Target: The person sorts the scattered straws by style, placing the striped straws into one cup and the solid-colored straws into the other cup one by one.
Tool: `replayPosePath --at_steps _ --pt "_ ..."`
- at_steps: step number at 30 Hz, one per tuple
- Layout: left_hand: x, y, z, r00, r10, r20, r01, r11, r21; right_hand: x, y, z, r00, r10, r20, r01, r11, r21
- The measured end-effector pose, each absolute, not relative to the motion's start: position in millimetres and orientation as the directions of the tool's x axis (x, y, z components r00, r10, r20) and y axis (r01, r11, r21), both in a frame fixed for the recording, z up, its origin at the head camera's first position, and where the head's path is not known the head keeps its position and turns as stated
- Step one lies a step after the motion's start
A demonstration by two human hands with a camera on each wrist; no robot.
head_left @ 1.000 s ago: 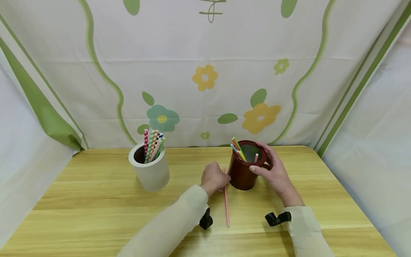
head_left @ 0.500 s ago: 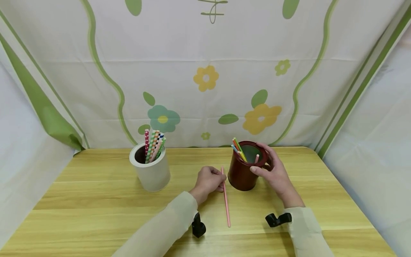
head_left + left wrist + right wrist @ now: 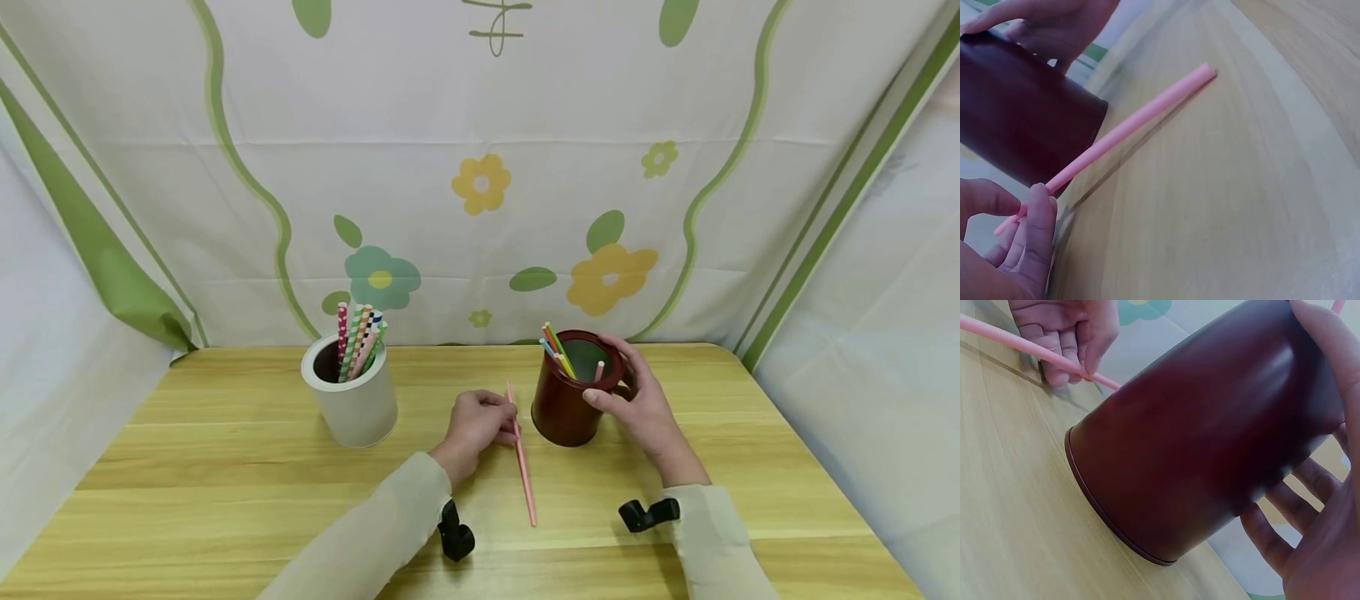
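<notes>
My left hand [image 3: 476, 421] pinches a plain pink straw [image 3: 526, 483] near its far end, between thumb and fingers. In the left wrist view the straw [image 3: 1129, 128] slants, its pinched end raised off the wood and its other end right at the tabletop. To its right stands a dark red mug [image 3: 564, 410], upright, with several coloured straws [image 3: 558, 354] leaning inside. My right hand [image 3: 643, 417] grips the mug from the right, thumb at the front of the rim and fingers behind; the right wrist view shows those fingers along the mug's side [image 3: 1191, 437].
An off-white cylindrical holder [image 3: 360, 417] with several patterned straws [image 3: 356, 342] stands to the left. Everything is on a wooden table [image 3: 187, 492]. A white flowered curtain [image 3: 420, 100] hangs along the table's back edge, and white cloth encloses both sides.
My left hand has moved left, away from the mug, drawing the straw's far end leftward and tilting it. My right hand and the mug have stayed in place.
</notes>
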State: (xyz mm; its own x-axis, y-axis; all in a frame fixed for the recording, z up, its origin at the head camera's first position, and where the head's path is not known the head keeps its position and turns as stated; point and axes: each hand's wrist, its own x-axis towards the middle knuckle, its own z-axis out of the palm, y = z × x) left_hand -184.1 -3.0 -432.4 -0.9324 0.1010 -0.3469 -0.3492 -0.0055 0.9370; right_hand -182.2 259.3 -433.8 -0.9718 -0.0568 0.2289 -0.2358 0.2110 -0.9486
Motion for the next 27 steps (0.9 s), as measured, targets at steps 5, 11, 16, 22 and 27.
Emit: replayPosePath --at_steps 5,11,16,22,27 --pt "-188 -11 -427 -0.936 0.077 -0.343 -0.350 -0.098 0.932 -182 257 -434 -0.969 -0.060 0.239 -0.247 0.210 -0.946" --pt "-194 -17 -404 -0.953 0.031 -0.301 -0.302 -0.163 0.939 -182 258 -434 -0.969 -0.053 0.241 -0.246 0.214 -0.945" --pt "-197 -22 -381 -0.970 -0.002 -0.243 -0.239 -0.185 0.953 -182 259 -433 -0.969 -0.052 0.240 -0.245 0.218 -0.944" --pt "-196 -26 -360 -0.984 -0.021 -0.175 -0.169 -0.165 0.972 -185 261 -436 -0.967 -0.060 0.247 -0.255 0.225 -0.940" --pt "-193 -27 -344 -0.992 -0.046 -0.120 -0.111 -0.177 0.978 -182 263 -438 -0.967 -0.063 0.245 -0.253 0.230 -0.940"
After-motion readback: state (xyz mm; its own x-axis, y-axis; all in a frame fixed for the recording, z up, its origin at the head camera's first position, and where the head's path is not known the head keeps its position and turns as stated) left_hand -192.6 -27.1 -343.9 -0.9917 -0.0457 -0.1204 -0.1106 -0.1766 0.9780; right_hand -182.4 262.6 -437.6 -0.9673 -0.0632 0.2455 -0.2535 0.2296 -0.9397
